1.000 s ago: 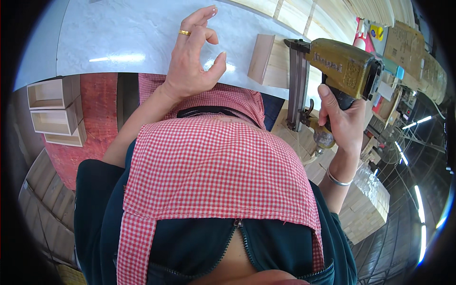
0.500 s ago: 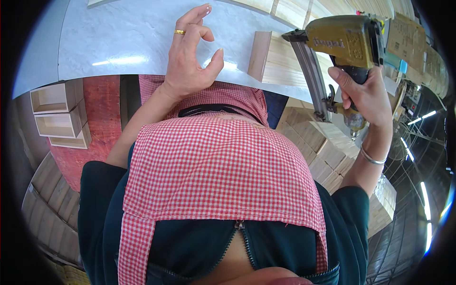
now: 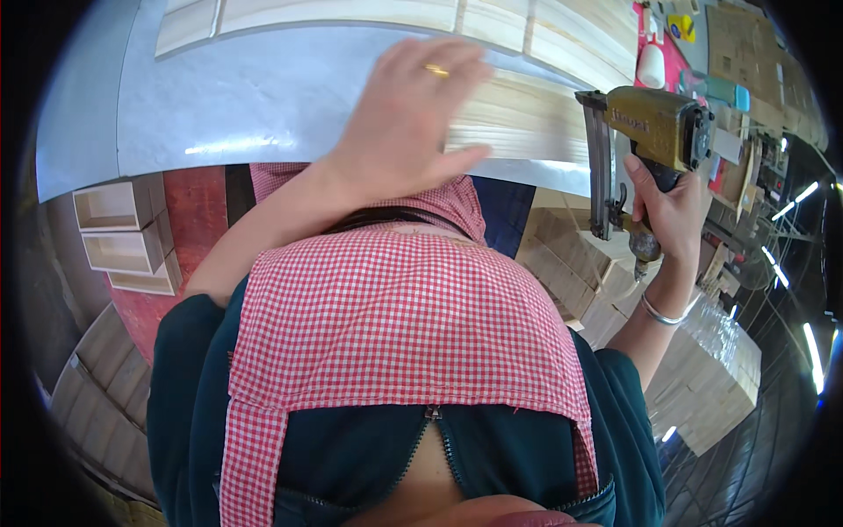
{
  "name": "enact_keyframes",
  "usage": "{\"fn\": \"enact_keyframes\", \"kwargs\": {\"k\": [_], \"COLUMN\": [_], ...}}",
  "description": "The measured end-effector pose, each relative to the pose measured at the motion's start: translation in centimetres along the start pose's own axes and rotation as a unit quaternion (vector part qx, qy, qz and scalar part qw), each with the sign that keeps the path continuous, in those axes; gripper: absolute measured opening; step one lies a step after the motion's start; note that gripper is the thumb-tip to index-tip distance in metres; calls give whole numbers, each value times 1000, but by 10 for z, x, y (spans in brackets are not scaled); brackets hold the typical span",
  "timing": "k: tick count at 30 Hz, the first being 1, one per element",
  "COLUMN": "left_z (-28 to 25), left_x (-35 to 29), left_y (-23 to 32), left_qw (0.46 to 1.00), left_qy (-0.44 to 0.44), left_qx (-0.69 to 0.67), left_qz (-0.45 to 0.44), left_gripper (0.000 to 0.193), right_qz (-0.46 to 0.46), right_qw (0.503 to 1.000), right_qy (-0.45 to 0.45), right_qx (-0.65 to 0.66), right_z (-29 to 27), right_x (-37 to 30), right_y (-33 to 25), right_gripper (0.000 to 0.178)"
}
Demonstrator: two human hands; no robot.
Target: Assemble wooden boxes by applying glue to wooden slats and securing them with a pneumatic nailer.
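Observation:
My right hand [image 3: 672, 206] is wrapped round the grip of a yellow-brown nail gun [image 3: 654, 127], its dark magazine [image 3: 602, 180] pointing down the picture at the table's right part. On the grey-blue table lies a light wooden piece [image 3: 527, 114] with a striped grain, partly behind the tool. At its left end is my left hand [image 3: 399, 127], smeared by motion, thumb and fingers spread apart. The fingers overlap that end, and whether they touch the wood I cannot tell.
Pale wooden panels [image 3: 351, 13] line the table's far side. A white bottle [image 3: 651, 66] stands at the far right. Small open wooden boxes [image 3: 114, 211] are stacked at the left by a red surface [image 3: 195, 211]. More wooden boxes [image 3: 702, 378] stand at the lower right.
My left hand has moved right, from bare table to the wooden piece's end, and its curled fingers have straightened. The nail gun has come lower and more upright.

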State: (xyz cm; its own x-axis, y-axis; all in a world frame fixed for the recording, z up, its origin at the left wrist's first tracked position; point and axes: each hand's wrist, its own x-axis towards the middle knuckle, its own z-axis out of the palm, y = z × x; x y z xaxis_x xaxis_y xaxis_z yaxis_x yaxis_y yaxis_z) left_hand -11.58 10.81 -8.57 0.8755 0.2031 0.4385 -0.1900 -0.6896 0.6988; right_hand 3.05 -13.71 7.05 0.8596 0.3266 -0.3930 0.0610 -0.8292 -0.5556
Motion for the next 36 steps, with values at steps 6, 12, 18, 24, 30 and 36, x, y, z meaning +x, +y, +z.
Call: {"fn": "enact_keyframes", "kwargs": {"k": [6, 12, 18, 24, 30, 36], "left_z": [53, 67, 70, 72, 77, 74], "left_x": [46, 45, 46, 42, 41, 42], "left_y": [37, 38, 36, 29, 30, 22], "left_qw": [974, 974, 979, 983, 982, 975], "left_qy": [-175, -199, -184, -145, -143, -158], "left_qx": [140, 106, 85, 103, 108, 127], "left_qz": [42, 22, 18, 51, 59, 93], "left_gripper": [61, 64, 64, 64, 63, 66], "right_qz": [5, -10, -9, 5, -23, 13], "right_qw": [999, 999, 999, 999, 996, 998], "right_qy": [16, -5, -17, -50, -64, 41], "right_qx": [36, 31, 29, 8, -65, -56], "right_z": [-3, -6, -9, -17, -26, -30], "right_x": [-1, 4, 12, 23, 31, 18], "right_y": [10, 16, 17, 0, -11, 30], "right_gripper": [25, 26, 29, 32, 32, 37]}}
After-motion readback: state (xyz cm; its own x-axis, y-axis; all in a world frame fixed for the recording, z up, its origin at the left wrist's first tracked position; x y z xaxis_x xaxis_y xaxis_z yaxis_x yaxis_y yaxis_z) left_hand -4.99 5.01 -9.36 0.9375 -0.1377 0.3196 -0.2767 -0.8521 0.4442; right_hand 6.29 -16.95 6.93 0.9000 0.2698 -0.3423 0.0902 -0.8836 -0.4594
